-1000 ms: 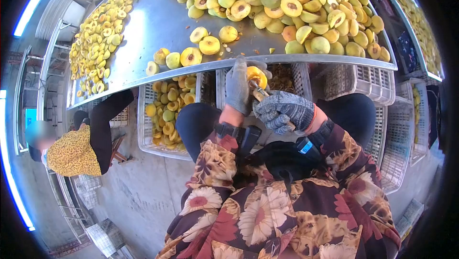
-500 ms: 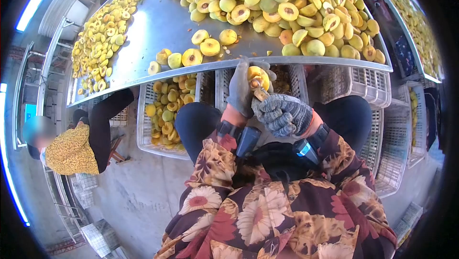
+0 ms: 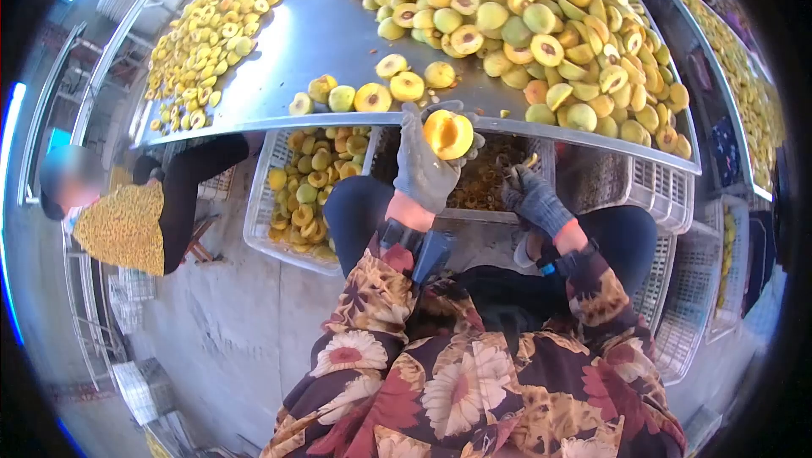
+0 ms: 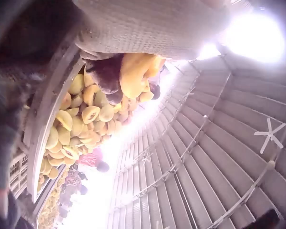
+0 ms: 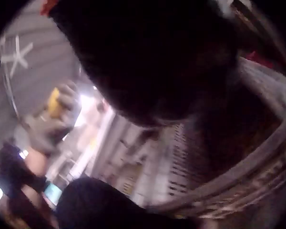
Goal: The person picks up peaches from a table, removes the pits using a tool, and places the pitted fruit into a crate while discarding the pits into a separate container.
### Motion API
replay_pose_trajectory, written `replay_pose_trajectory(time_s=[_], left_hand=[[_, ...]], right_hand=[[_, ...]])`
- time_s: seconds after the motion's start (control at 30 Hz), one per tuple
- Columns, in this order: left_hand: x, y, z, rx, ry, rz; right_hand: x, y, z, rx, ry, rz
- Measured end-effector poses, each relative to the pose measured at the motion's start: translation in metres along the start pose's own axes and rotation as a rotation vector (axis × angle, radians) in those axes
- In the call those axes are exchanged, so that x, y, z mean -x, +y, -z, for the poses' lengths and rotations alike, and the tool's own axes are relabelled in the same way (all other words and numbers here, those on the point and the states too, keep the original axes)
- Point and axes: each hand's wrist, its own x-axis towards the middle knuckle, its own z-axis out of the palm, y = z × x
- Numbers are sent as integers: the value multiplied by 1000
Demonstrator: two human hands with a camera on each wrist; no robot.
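Observation:
My gloved left hand (image 3: 425, 158) holds a yellow peach half (image 3: 448, 134) just below the table's front edge, its cut face and hollow turned up to the head camera. In the left wrist view, the peach half (image 4: 136, 75) shows beyond the pale glove, with dark fingertips beside it. My right hand (image 3: 539, 204), in a grey knit glove, is lower and to the right, fingers curled over a crate (image 3: 548, 172) of brown pits and scraps. It grips a small pitting tool, mostly hidden by the fingers, with a yellowish bit (image 3: 530, 159) at its end. The right wrist view is dark and blurred.
A metal table (image 3: 338, 35) carries a large heap of peach halves (image 3: 541, 18), a second pile (image 3: 211, 43) at left and several loose halves near its edge. A crate (image 3: 258, 234) of peach halves stands below. Another person (image 3: 127, 221) sits at left; more crates (image 3: 651, 191) stand at right.
My right hand has drawn the tool away from the peach half and moved down and right over the scrap crate. The peach half, now with an open hollow, stays in my left hand.

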Motion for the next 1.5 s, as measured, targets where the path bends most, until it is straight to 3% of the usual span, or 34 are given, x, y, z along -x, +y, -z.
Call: replay_pose_trajectory(time_s=[0.03, 0.1, 0.13, 0.17, 0.2, 0.27, 0.3, 0.37, 0.43, 0.53, 0.6, 0.7, 0.8, 0.9, 0.93, 1.03, 1.07, 1.17, 1.27, 1.37, 1.5], left_hand=[[3, 4, 4, -15, -4, -13], [10, 12, 11, 2, -68, -56], [13, 20, 16, -26, -78, -86], [22, 30, 24, -57, -74, -116], [35, 42, 31, -91, -45, -180], [56, 72, 66, -769, 58, -616], [64, 87, 84, -959, 125, -722], [78, 111, 122, -559, 356, -500], [87, 126, 169, -370, 577, -411], [86, 146, 251, -505, 798, -321], [92, 159, 326, -620, 961, -484], [95, 183, 365, -523, 1053, -538], [84, 201, 441, -1003, 1213, -246], [66, 201, 394, -1413, 1215, -54], [50, 199, 390, -1427, 1260, -49], [12, 189, 433, -1389, 1253, -109], [4, 190, 445, -1395, 1210, 69], [-20, 179, 465, -1646, 1341, 28], [-27, 173, 465, -1676, 1379, -12], [-29, 182, 446, -1796, 1145, 85], [-46, 186, 414, -2046, 1179, -42]], right_hand=[[-11, 31, -5, 686, -378, -141], [-3, 1, 9, 738, -432, -397], [-6, 14, 0, 630, -329, -418], [-10, 15, -3, 649, -385, -184], [-12, -4, -6, 677, -339, -367], [-14, -26, -6, 624, -366, -273], [-13, -25, -10, 647, -385, -313], [-12, -2, -18, 730, -445, -325], [-7, 4, -25, 797, -503, -290], [-1, -6, -31, 834, -534, -248], [7, 11, -39, 870, -543, -230], [19, -9, -34, 899, -561, -276], [25, -32, -33, 879, -625, -365], [30, -34, -39, 755, -601, -391], [29, -38, -42, 765, -611, -407], [33, -29, -49, 777, -615, -399], [30, -27, -49, 784, -616, -421], [26, -37, -52, 797, -646, -478], [40, -2, -57, 839, -710, -402], [33, -16, -59, 822, -696, -413], [35, -18, -63, 810, -670, -370]])
